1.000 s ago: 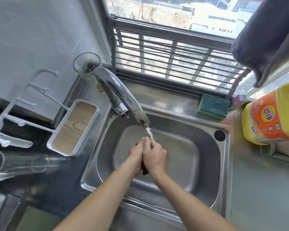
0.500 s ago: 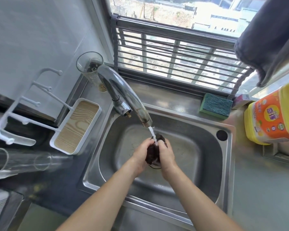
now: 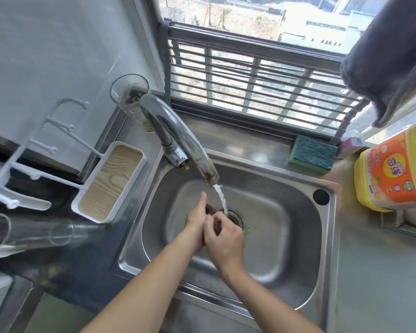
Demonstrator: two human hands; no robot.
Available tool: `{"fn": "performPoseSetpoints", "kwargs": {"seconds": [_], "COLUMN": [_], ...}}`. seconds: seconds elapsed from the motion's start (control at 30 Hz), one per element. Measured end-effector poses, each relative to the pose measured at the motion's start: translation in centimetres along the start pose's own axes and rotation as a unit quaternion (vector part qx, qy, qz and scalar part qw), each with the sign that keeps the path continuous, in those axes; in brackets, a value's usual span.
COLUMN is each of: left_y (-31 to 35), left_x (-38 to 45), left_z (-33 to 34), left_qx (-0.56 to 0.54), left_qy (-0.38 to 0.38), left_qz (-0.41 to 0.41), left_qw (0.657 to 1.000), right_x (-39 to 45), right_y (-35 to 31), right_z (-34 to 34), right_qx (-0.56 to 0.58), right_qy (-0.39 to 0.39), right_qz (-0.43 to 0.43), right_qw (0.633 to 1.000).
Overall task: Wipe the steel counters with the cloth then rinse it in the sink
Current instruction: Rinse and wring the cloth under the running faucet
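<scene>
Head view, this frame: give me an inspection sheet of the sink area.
Surface: stainless steel sink basin set in a steel counter; chrome tap running a thin stream of water.
Job's things: dark brown cloth, bunched between both hands, beside the stream.
Clutter: green scouring sponge, yellow detergent jug with orange label, clear drinking glass, white rack with wood-grain tray, grey hanging towel.
Grippers: left hand and right hand both grip the cloth.
Cables: nothing seen.
Surroundings: barred window, white wall.
</scene>
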State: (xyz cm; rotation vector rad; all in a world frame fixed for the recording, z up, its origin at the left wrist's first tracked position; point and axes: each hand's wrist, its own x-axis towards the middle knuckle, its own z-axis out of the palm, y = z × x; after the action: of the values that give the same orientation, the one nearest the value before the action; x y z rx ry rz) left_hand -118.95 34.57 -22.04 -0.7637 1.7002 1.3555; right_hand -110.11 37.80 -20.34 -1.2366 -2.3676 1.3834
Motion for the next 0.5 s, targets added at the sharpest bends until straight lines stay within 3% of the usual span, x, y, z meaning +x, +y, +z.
{"fn": "performPoseSetpoints", "kwargs": {"seconds": [0.1,0.17,0.23,0.37,0.5], "left_y": [-0.9,-1.3,-0.5,1.2,-0.4], "left_x": [-1.8,-2.0,-1.2,0.6,-1.2], "left_z": [1.3,1.9,1.8,0.2,1.3], "left_qx": [0.026,0.028,0.011,-0.037,0.022], "left_qy": [-0.068,-0.083,-0.073,-0.013,-0.064], "left_qz": [0.008,0.021,0.024,0.016,0.002], "left_qw": [0.997,0.996,0.997,0.999,0.998], "right_x": [4.0,6.3,5.9,1.5,6.8], "right_y": [-0.6,-0.7,-1.4,-2.6,-1.0], "right_z": [-0.2,-1.0,-0.6,0.6,-0.4], "right_qx": [0.034,0.049,0.039,-0.004,-0.023], "right_qy": [0.072,0.073,0.051,0.013,-0.019], "right_qz": [0.191,0.277,0.252,0.099,0.215], "right_qw": [0.978,0.957,0.966,0.995,0.976]}}
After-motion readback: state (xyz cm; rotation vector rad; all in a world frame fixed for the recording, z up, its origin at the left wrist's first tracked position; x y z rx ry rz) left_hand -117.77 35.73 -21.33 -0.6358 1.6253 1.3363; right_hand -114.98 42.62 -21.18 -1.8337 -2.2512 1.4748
